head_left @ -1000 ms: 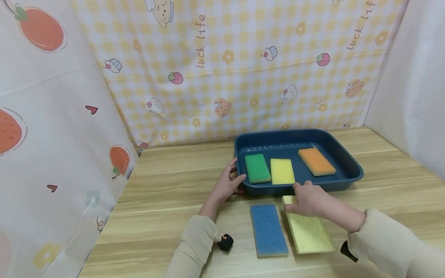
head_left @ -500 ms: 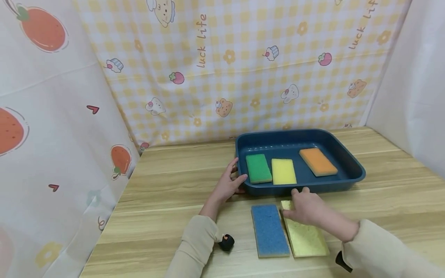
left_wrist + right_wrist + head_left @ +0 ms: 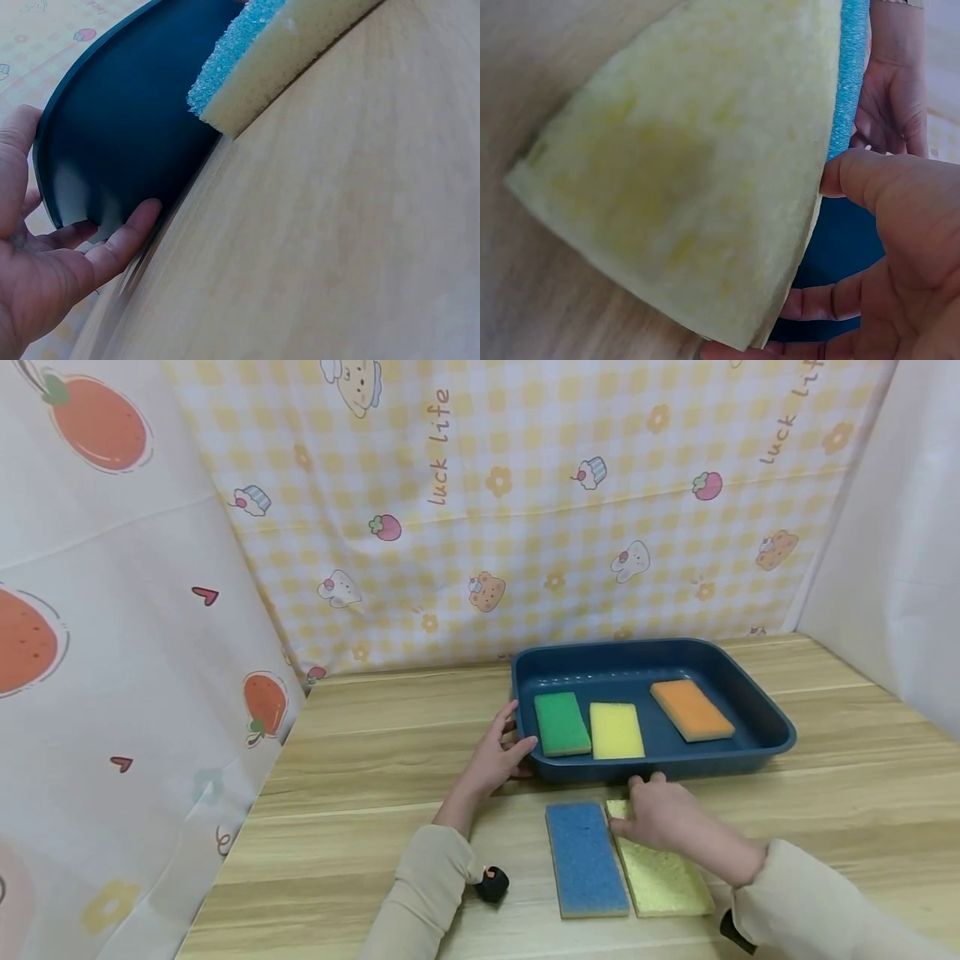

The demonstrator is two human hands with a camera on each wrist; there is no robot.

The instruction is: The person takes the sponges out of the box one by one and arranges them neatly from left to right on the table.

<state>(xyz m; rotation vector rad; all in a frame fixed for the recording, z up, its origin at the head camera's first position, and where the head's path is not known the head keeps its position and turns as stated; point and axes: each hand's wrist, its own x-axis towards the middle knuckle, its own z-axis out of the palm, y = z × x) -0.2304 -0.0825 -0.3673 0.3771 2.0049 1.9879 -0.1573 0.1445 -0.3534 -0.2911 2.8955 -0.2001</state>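
Note:
My right hand (image 3: 663,814) grips the far end of a pale yellow sponge (image 3: 670,878), thumb on its left edge and fingers at the far edge. In the right wrist view the broad face of this yellow sponge (image 3: 682,172) fills the middle, with the thumb (image 3: 855,176) at its side. A blue scouring sponge (image 3: 587,860) lies just to its left, the long sides nearly parallel. My left hand (image 3: 491,756) holds the near left corner of a dark blue baking pan (image 3: 720,762), thumb at the rim. In the left wrist view its fingers (image 3: 124,244) touch the pan's outer wall.
Inside the pan lie a green sponge (image 3: 562,724), a smaller yellow sponge (image 3: 617,731) and an orange sponge (image 3: 692,710). The pan stands on a wooden table (image 3: 360,777), close to a checked cloth (image 3: 435,552) at the back.
My right hand has brought the pale yellow sponge slightly toward me and left, so it now lies beside the blue sponge. My left hand has stayed on the pan.

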